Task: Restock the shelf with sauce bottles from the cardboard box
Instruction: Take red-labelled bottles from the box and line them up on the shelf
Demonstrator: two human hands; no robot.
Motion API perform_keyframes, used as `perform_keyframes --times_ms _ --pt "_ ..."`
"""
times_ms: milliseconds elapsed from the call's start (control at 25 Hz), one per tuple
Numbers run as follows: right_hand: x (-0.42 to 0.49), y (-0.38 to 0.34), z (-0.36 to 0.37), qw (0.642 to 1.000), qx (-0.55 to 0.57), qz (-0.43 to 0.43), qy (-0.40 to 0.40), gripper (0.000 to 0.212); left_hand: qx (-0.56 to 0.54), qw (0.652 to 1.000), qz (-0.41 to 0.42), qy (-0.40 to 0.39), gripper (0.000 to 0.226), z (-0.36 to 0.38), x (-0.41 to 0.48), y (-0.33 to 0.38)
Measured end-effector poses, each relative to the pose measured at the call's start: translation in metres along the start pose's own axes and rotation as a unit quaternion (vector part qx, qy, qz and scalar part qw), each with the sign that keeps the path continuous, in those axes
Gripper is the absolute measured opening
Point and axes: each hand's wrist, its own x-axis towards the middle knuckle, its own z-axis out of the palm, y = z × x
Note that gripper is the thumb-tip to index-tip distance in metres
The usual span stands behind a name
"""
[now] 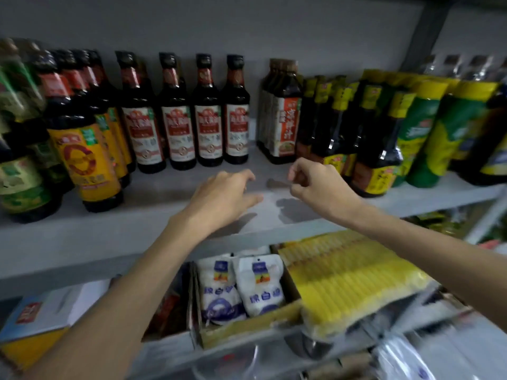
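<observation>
Dark, glossy bottles [207,113] with red-and-white labels stand in a row on the matte grey shelf [153,215], just behind both grips. The left grip [222,196] hovers flat, fingers relaxed and empty. The right grip [321,187] is curled; whether it pinches the blurred dark sliver [275,183] I cannot tell.

Bare forearms, left hand [222,192], right hand [318,185]

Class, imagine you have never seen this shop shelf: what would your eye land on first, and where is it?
Two bare arms reach in from below, the left hand and right hand over a bare patch of the grey shelf. Behind them stands a neat row of four dark red-labelled bottles; bright yellow packs sit lower right.
</observation>
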Motion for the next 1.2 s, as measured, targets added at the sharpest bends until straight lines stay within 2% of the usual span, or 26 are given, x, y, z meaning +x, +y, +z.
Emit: perform_keyframes --times_ms 80,200,280,400,640,760,960,1120,1200 --pt "-0.037 0.024 -0.017 1.0 0.003 -0.008 -0.007 0.012 -0.051 0.997 0.055 0.02 0.027 0.014 -0.012 0.038" --pt "-0.092 0.069 -0.036 0.999 0.006 -0.004 -0.041 0.013 -0.084 0.988 0.128 0.005 0.007 0.043 -0.03 0.088" --pt "-0.125 0.106 -0.042 0.998 0.007 0.022 -0.057 0.014 -0.075 0.983 0.167 -0.02 0.007 0.068 -0.036 0.118" --pt "-0.183 0.184 -0.045 0.99 0.013 0.088 -0.113 0.015 -0.04 0.974 0.177 -0.134 0.015 0.138 -0.041 0.174" --pt "-0.287 0.354 -0.022 0.931 0.071 0.226 -0.277 0.025 -0.064 0.926 0.077 -0.365 0.031 0.316 -0.057 0.258" --pt "-0.33 0.425 0.008 0.888 0.114 0.321 -0.308 0.026 -0.077 0.903 0.004 -0.422 0.03 0.397 -0.069 0.265" --pt "-0.4 0.517 0.113 0.834 0.129 0.418 -0.336 0.015 -0.133 0.855 -0.108 -0.489 0.021 0.561 -0.104 0.228" --pt "-0.474 0.6 0.249 0.787 0.118 0.465 -0.389 0.022 -0.112 0.815 -0.201 -0.532 0.022 0.745 -0.148 0.166" --pt "-0.505 0.64 0.317 0.791 0.078 0.45 -0.407 0.022 -0.098 0.798 -0.251 -0.538 0.01 0.829 -0.173 0.136"
